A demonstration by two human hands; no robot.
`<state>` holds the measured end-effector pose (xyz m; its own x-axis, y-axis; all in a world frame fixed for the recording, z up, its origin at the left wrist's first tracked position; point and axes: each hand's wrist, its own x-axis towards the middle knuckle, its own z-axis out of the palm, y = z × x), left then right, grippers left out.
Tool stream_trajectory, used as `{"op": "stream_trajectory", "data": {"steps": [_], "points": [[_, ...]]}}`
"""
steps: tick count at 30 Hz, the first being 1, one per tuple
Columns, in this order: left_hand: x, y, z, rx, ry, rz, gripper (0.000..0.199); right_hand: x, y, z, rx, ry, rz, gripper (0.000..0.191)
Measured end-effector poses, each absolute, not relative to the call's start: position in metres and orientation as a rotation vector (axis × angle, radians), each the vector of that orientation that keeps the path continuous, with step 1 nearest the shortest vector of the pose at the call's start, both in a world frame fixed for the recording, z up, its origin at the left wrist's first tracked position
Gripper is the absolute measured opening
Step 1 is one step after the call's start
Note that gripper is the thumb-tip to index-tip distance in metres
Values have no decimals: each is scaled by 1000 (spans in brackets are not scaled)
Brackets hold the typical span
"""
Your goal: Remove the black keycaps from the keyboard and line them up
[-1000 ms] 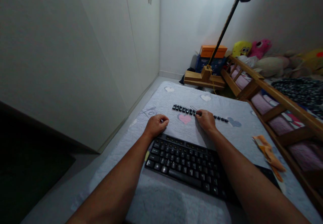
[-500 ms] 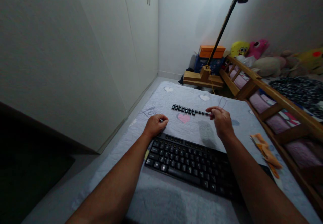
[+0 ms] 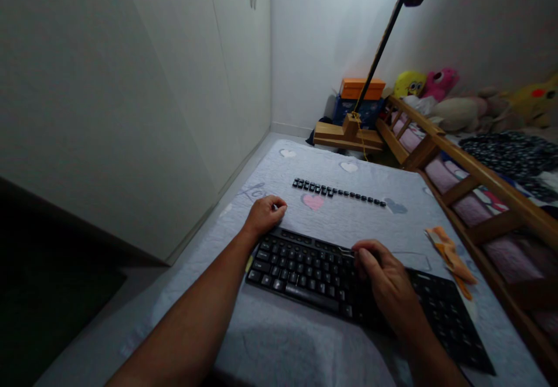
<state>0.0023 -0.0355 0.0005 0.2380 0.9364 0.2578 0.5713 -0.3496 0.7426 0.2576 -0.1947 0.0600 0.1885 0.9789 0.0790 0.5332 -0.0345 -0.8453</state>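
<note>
Quilted cloth: pale grey-blue, puckered, printed with hearts; spread under and around my fingers. Keyboard: black hard plastic, a long slab of square-topped keys; below my right fingers, just nearer to me than my left. Right hand: mine, fingers pinched narrow, holding the wire tool. Left hand: mine, fingers loosely curled, thumb close to forefinger, at the keyboard's far left corner; I cannot tell whether anything sits inside. Wire tool: thin bent metal, tip pointing left from my right fingertips over the keys; contact cannot be told. Keycaps: small black blocks, one long row, doubled along its left part; beyond my fingers, well apart from the right ones.

Changed from half a second ago: my right hand, then at the keycaps, is now back over the keyboard; the row's right end shows, as does much of the number pad. Unchanged: my left hand's place and curl.

Around: wardrobe, smooth, pale, left of my left fingers; wooden bed rail, right of my right fingers; orange box, far beyond both; orange cloth, crumpled, right of my right fingers. In the way: my right hand and wrist, hiding the keyboard beside the number pad.
</note>
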Motion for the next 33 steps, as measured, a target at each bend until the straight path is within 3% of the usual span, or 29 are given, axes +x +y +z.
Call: {"op": "stream_trajectory", "data": {"steps": [14, 33], "points": [[19, -61, 21, 2415, 1205, 867, 11, 233, -198, 47, -1584, -1738, 492, 10], [22, -64, 21, 2498, 1149, 614, 11, 226, -198, 39, -1521, -1867, 438, 8]]}}
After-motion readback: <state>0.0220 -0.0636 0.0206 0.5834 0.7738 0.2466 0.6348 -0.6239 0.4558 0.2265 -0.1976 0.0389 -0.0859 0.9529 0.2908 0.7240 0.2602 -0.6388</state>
